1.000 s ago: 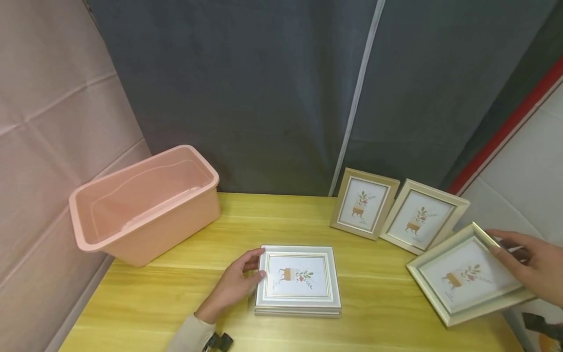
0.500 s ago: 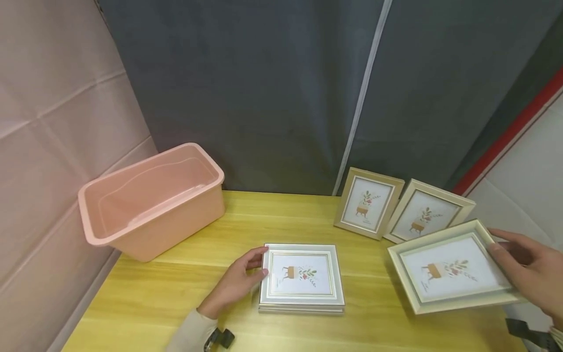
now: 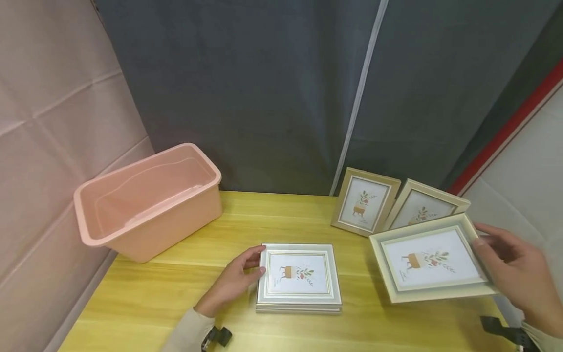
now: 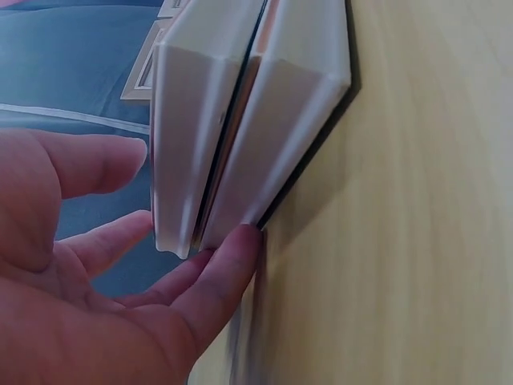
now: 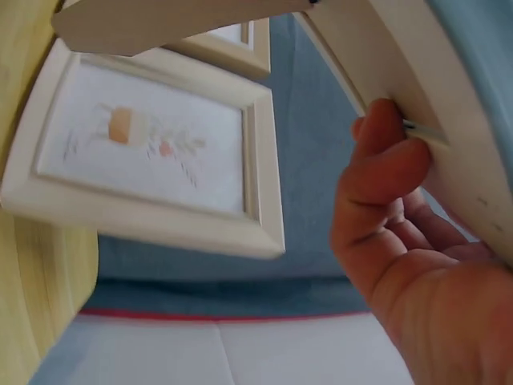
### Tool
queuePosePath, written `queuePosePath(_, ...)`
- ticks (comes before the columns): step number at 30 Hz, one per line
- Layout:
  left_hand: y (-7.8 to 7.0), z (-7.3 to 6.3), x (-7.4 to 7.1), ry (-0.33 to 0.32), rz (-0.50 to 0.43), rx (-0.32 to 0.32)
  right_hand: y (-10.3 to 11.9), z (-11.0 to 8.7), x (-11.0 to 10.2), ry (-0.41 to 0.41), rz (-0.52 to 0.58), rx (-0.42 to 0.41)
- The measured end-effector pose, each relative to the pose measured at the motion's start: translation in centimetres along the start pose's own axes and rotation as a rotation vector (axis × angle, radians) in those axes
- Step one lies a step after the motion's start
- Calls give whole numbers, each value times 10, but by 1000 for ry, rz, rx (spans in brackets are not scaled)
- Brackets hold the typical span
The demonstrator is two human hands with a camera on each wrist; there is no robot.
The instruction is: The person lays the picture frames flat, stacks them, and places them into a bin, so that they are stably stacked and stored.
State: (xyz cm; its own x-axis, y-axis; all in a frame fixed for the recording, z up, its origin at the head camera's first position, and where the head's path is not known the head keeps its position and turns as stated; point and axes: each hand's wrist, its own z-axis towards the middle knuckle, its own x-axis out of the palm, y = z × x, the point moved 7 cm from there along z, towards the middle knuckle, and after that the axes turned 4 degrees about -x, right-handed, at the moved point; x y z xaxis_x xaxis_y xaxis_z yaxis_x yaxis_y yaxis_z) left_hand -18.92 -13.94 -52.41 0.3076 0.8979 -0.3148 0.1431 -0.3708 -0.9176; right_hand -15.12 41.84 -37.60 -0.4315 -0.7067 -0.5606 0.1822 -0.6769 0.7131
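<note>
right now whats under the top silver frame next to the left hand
A second frame is visible edge-on beneath the top frame, with the tabletop below both. The second frame's upper face is covered, so what it shows can't be told.

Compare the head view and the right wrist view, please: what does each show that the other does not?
Head view only: the bin, the left hand, the stack and the front of the held frame.

Right wrist view only: that frame's back.

Both: the right hand, two standing frames, table and curtain.
</note>
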Motion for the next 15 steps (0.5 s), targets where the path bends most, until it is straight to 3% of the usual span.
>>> queuePosePath(4, -4, 0, -3, -36, 19, 8, 11, 0, 14, -13, -12, -49)
queuePosePath(8, -8, -1, -8, -87, 29, 18, 22, 1, 29, -17, 48, -69)
queuePosePath(15, -22, -2, -14, -191, 85, 93, 40, 0, 54, -19, 107, -118)
